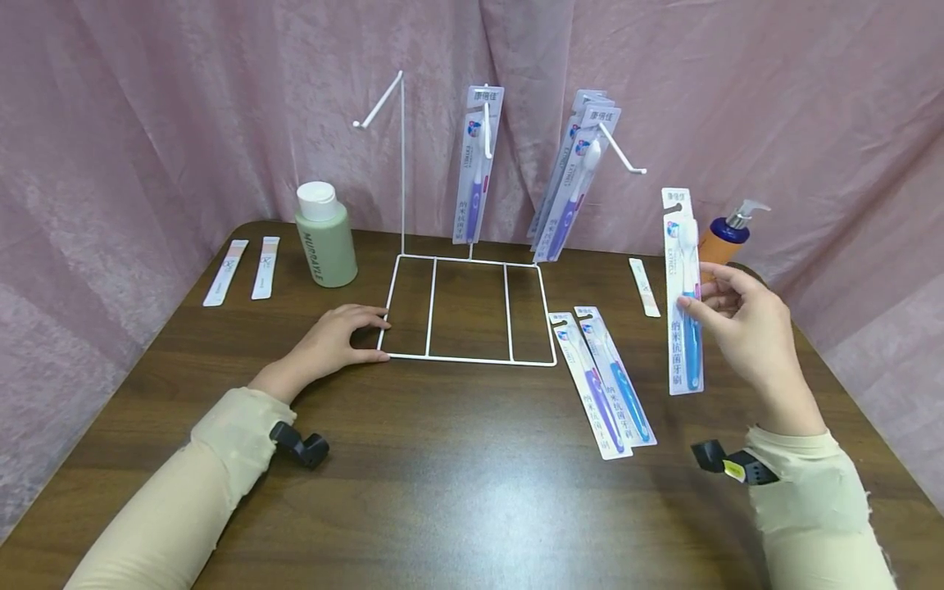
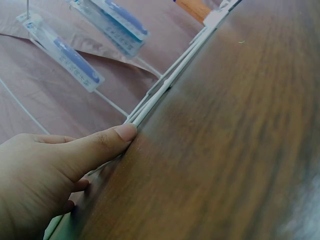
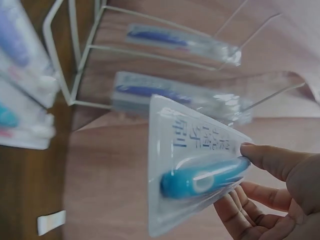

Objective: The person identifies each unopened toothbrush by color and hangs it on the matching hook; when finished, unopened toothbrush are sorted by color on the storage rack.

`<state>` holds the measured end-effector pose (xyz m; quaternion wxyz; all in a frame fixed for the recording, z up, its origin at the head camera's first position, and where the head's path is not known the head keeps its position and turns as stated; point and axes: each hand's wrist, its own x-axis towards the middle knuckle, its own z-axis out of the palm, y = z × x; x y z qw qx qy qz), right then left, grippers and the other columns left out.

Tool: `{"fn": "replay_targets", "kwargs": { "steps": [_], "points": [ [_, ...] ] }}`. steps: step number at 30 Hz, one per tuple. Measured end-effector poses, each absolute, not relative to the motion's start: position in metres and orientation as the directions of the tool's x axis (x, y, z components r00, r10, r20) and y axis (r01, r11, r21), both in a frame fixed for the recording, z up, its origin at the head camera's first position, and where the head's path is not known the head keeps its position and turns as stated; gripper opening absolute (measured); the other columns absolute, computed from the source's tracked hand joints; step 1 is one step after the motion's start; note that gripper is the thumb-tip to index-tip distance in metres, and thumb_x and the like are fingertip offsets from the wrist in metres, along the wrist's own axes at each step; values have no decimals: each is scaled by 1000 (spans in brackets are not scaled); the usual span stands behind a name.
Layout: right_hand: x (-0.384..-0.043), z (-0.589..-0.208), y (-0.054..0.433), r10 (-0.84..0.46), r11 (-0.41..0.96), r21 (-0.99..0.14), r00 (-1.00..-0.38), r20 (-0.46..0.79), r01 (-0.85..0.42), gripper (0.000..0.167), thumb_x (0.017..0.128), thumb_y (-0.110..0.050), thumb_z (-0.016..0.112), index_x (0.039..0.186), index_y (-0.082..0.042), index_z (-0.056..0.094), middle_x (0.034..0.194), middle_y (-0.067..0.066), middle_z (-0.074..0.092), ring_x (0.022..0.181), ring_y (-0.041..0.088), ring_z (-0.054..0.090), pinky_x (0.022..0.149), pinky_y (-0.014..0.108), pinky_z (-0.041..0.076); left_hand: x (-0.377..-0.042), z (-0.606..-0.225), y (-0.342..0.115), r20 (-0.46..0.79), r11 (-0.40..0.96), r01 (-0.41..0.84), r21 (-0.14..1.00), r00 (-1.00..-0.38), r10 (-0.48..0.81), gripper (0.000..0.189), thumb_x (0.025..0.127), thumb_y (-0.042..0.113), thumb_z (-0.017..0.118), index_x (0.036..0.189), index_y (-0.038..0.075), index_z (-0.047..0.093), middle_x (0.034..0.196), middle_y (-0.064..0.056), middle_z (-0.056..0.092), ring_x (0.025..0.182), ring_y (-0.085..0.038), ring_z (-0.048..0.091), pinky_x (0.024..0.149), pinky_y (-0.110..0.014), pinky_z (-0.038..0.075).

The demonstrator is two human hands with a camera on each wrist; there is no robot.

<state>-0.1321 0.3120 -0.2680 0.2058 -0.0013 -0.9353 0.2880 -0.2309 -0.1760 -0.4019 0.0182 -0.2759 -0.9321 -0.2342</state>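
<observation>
Here, wooden table [image 1: 398, 500], pink curtain [image 1: 184, 123] (toothbrush [image 1: 692, 352] pinched in right fingers [image 1: 728, 277], left fingers [image 1: 360, 315] spread).

Viewed from the head camera, the left forearm [image 1: 173, 492] extends from 8 o'clock; the left hand [image 1: 335, 338] lies near 9 o'clock, pointing towards 2, thumb spread from extended fingers. The right forearm [image 1: 819, 524] extends from 4 o'clock; the right hand [image 1: 755, 328], raised at 3 o'clock, points towards 11, thumb opposing fingers in a pinch.
</observation>
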Motion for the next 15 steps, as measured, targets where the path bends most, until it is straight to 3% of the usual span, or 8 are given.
{"fn": "replay_targets", "kwargs": {
  "steps": [3, 5, 15],
  "points": [
    [-129, -256, 304, 155, 809, -571, -885, 439, -142, 48, 86, -22, 72, 130, -7, 59, 82, -27, 52, 70, -10, 49, 60, 5, 39, -231, -402, -176, 162, 740, 523, 423, -847, 507, 51, 77, 36, 79, 120, 11, 66, 141, -11, 54, 133, -35, 44, 111, -59, 29],
    [-127, -249, 299, 170, 788, -592, -864, 473, -170, 48, 85, -18, 73, 129, -7, 59, 80, -31, 51, 70, -10, 50, 61, 3, 39, -231, -402, -177, 160, 740, 524, 422, -847, 508, 52, 77, 36, 79, 120, 11, 66, 142, -11, 53, 133, -36, 44, 111, -59, 29],
    [-123, -219, 268, 175, 716, -629, -795, 581, -302, 50, 81, -8, 76, 128, -7, 61, 84, -25, 57, 73, -8, 55, 67, 2, 46, -230, -401, -176, 158, 739, 524, 423, -846, 509, 52, 78, 35, 79, 121, 10, 65, 142, -11, 53, 134, -36, 43, 111, -59, 29]
  ]
}}
